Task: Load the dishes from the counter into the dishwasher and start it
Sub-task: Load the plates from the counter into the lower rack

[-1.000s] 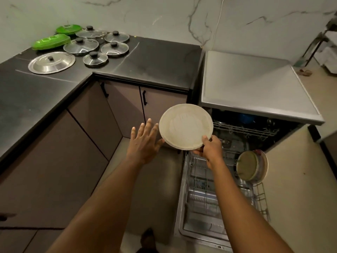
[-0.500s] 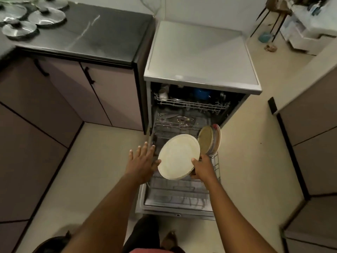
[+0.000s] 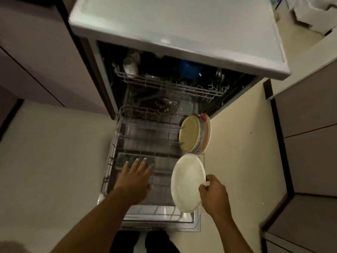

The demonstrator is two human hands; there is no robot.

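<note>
View from a head-worn camera, looking steeply down at an open dishwasher (image 3: 175, 24) with a person's two bare forearms reaching in from the bottom of the frame.

The dishwasher's door (image 3: 164, 211) is folded down flat, and the lower rack (image 3: 145, 125) is pulled out over it, so the wire slots are exposed. At the rack's far right corner a small group of racked plates (image 3: 189, 134) stands on edge, a yellowish one facing the viewer with patterned rims behind it.

The right hand (image 3: 214, 195) pinches a white plate (image 3: 187, 181) by its right rim, thumb and fingers clamped on the edge. The plate is turned nearly upright, its face toward the left. It sits over the rack's near right side, just in front of the racked plates. The frame does not show whether its lower edge touches the wires. Holding it edge-on probably suits sliding it between the tines, in line with the plates already standing there.

The left hand (image 3: 135, 181) hovers over the middle of the lower rack, holding nothing. Its fingers (image 3: 136, 164) are straight and spread, palm down, perhaps ready to steady the rack or the plate.

Deeper inside, the upper rack (image 3: 164, 84) holds a blue dish (image 3: 190, 69) and a pale cup-like item (image 3: 129, 66), both blurred. The surrounding floor (image 3: 54, 152) is pale and cabinet fronts flank both sides. No bench top with waiting dishes is in view.

Loading appears to be under way, with much of the lower rack unfilled and the door open, so starting the machine lies ahead.
</note>
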